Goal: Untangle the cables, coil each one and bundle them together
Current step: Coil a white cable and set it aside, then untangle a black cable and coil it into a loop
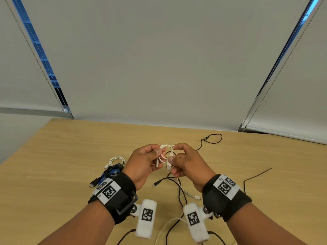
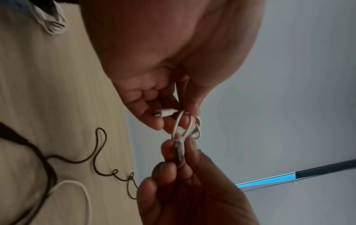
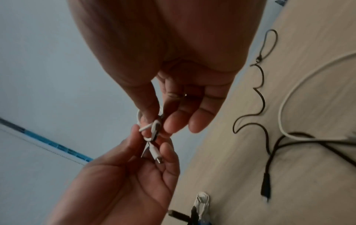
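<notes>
A short white cable (image 1: 165,152), wound into a small coil, hangs above the table between both hands. My left hand (image 1: 156,156) pinches one side of the coil, with the small white plug (image 2: 165,113) lying against its fingers. My right hand (image 1: 174,156) pinches the other side and the USB plug (image 1: 169,167). The left wrist view shows the white loops (image 2: 185,126) between the left fingertips and the right hand (image 2: 183,175). Seen from the right wrist, the coil (image 3: 152,130) sits between the right fingertips and the left hand (image 3: 125,175).
On the wooden table (image 1: 62,156), a coiled white cable (image 1: 116,160) and a black-and-blue coiled bundle (image 1: 111,171) lie left of my hands. Loose black cables (image 1: 180,190) and a white cable (image 1: 168,227) sprawl below them. Thin black cables (image 1: 212,138) trail right.
</notes>
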Demonstrator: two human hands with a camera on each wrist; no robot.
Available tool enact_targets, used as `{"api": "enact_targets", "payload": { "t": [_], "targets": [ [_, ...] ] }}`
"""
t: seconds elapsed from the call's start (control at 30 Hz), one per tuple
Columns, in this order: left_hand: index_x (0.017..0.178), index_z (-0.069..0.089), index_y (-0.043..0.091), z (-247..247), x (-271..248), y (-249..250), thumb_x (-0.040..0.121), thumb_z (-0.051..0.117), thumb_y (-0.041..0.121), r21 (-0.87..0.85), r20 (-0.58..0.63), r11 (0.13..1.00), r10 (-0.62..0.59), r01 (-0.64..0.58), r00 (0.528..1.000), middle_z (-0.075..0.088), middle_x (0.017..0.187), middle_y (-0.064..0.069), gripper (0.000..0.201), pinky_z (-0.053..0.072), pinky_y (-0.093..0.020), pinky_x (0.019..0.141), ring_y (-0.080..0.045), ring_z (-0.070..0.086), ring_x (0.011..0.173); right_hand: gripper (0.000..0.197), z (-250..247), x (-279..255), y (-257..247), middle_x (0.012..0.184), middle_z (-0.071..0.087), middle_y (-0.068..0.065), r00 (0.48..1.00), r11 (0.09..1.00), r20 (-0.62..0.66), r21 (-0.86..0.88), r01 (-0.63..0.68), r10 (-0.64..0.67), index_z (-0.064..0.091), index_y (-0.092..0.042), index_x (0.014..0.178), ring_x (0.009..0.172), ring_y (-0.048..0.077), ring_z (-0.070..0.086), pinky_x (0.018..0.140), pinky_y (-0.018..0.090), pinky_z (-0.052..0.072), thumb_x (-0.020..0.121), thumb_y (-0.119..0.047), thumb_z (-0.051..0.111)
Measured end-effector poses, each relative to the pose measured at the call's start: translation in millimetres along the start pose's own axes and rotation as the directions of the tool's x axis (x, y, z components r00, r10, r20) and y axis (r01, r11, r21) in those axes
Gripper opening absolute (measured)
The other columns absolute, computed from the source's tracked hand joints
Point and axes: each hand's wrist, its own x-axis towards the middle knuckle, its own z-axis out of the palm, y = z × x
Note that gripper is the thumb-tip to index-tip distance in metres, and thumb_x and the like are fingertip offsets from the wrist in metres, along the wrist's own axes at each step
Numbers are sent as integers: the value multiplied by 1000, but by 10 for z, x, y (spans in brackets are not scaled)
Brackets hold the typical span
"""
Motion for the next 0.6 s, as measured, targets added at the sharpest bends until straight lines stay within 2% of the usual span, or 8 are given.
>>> {"api": "enact_targets", "payload": {
  "t": [0.07, 0.1, 0.2, 0.3, 0.37, 0.43, 0.5, 0.6],
  "targets": [
    [100, 74, 8, -95, -12, -71, 100, 58, 9, 52, -14, 999, -11, 12, 1000, 73, 83, -3, 16, 54, -29, 69, -13, 64, 73, 6, 70, 21, 43, 65, 62, 0, 999, 999, 34, -41, -13, 14, 62, -14, 92, 55, 14, 61, 55, 30, 53, 95, -14, 67],
    [96, 75, 10, -144, -21, -110, 100, 58, 9, 103, -40, 995, -4, 8, 999, 74, 83, -3, 18, 55, -29, 67, -13, 65, 73, 11, 107, 38, 85, 64, 62, 1, 998, 997, 60, -72, -14, 19, 63, -14, 85, 54, 14, 60, 55, 29, 52, 95, -14, 66],
    [91, 77, 13, -329, -30, -201, 101, 57, 8, 365, -147, 930, 103, -43, 984, 73, 84, -4, 23, 57, -28, 65, -18, 66, 76, 8, 199, 81, 196, 73, 70, 5, 988, 986, 126, -150, -74, 94, 67, -10, 89, 58, 14, 60, 59, 29, 52, 96, -12, 63],
    [90, 74, 15, -588, -4, -210, 101, 56, 11, 669, -217, 741, 272, -60, 937, 65, 98, -6, 22, 52, -29, 68, -24, 64, 84, 14, 153, 157, 317, 80, 72, 4, 985, 948, 70, -289, -131, 158, 70, -11, 92, 63, 13, 60, 62, 30, 49, 94, -10, 56],
    [97, 74, 17, -775, 15, -186, 101, 56, 11, 818, -215, 574, 351, -28, 911, 62, 102, -5, 20, 44, -28, 80, -23, 61, 93, 16, 56, 204, 401, 81, 72, 2, 984, 891, 14, -426, -154, 177, 70, -16, 87, 66, 13, 63, 64, 29, 50, 91, -10, 55],
    [104, 76, 14, -947, 29, -173, 101, 54, 10, 883, -194, 470, 386, -11, 902, 62, 101, -5, 22, 42, -29, 85, -23, 59, 96, 18, -49, 243, 493, 85, 73, 0, 987, 788, -35, -598, -147, 158, 70, -20, 85, 76, 16, 66, 68, 28, 52, 91, -12, 55],
    [108, 76, 15, -1085, 39, -169, 100, 53, 10, 924, -183, 383, 402, 17, 897, 62, 102, -6, 25, 46, -35, 88, -25, 60, 98, 19, -115, 267, 590, 90, 72, 0, 990, 681, -49, -721, -126, 131, 70, -23, 88, 84, 20, 67, 74, 29, 53, 93, -15, 54],
    [113, 74, 21, -1180, 45, -180, 100, 51, 11, 972, -167, 218, 403, 83, 900, 65, 109, -6, 28, 49, -45, 90, -29, 60, 106, 22, -52, 299, 705, 107, 72, 1, 992, 586, 13, -808, -65, 127, 71, -29, 107, 93, 18, 65, 78, 26, 51, 97, -23, 53]
  ]
}}
